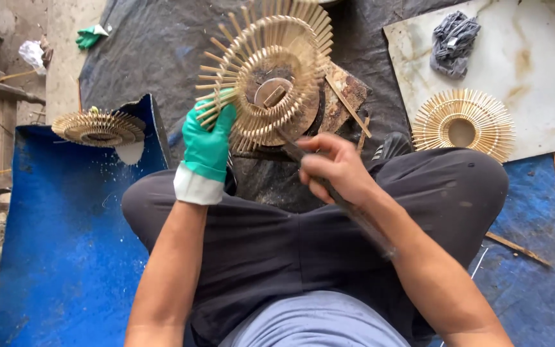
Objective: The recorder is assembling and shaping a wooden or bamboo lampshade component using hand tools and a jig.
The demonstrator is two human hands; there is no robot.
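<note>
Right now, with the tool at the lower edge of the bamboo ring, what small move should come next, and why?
Probably draw the long dark tool a little along the ring's lower sticks. The bare right hand has its tip against the bamboo ring, and the gloved left hand grips the ring's left edge, tilted toward the tool.

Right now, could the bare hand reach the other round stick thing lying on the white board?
Probably yes. The finished stick ring lies open on the white board, just past the knee, nothing covering it. But the right hand already grips a long dark tool.
</note>
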